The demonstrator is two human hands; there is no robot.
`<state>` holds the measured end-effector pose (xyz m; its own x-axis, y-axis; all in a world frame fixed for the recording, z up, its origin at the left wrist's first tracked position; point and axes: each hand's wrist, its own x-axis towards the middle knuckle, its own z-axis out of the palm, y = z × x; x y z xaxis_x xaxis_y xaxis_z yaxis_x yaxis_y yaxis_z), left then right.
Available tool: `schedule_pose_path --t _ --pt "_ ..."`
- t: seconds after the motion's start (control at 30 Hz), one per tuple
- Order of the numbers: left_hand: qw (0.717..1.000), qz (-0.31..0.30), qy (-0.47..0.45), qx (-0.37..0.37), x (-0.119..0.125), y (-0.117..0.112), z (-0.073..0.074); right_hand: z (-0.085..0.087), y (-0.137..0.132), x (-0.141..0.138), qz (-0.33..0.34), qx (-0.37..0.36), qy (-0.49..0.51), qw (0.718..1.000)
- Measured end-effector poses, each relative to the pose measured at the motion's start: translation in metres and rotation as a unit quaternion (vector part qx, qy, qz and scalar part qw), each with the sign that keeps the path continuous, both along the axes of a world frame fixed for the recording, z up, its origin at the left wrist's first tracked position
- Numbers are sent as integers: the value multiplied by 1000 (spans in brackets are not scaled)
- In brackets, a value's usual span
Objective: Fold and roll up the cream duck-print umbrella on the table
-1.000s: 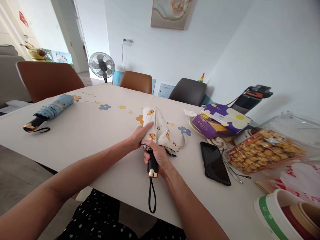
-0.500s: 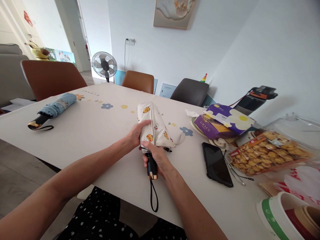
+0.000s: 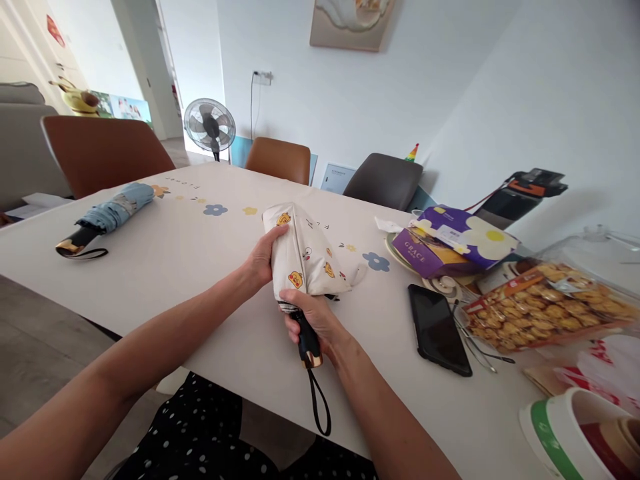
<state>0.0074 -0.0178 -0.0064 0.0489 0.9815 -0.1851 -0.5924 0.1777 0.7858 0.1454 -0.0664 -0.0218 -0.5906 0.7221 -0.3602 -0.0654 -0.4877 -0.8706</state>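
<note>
I have the white umbrella (image 3: pixel 307 250) in front of me, over the near part of the table (image 3: pixel 150 280); it is folded but puffy, and its cloth sticks out in a floppy corner on the right; I cannot tell if any of it rests on the table. To keep the folds neat, I think I should press each one flat along the middle and pull it snug, not hard; the loose corner needs the most care, since it could slip out or crease; the part by the handle (image 3: pixel 309 343) should be held firm so nothing turns by itself.

My left hand (image 3: pixel 265 257) is on the left side of the cloth, higher up; its thumb lies flat on top and pinches the cloth against my other fingers, which are mostly hidden underneath. My right hand (image 3: pixel 317 320) is lower down; its thumb presses on the bottom edge of the cloth, and the fingers I can see curl round under the top of the handle; I cannot tell how tightly they squeeze. Both arms reach in from the sides; the umbrella tips away and a bit left, and the black strap (image 3: pixel 329 417) hangs toward me.
</note>
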Motion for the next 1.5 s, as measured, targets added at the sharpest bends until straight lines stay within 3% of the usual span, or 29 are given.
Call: schedule_pose_path --t 0.4,0.6,0.73,0.93,1.27,1.5 --pt "1000 -4 -7 -14 -4 -2 -3 4 -2 1 22 2 19 1000" --pt "1000 -5 -10 -20 -4 -1 -2 -3 -1 0 12 -1 -17 1000" --pt "1000 -21 -6 -16 -1 -4 -1 -1 0 -1 -14 11 -17 1000" --pt "995 -95 -14 -30 11 -10 -5 4 3 0 -80 10 1 997" --pt "997 -49 45 -38 10 -8 -10 1 6 -1 -128 17 14 991" --pt "995 -81 -32 -53 13 -9 -11 1 5 -2 -93 2 -18 995"
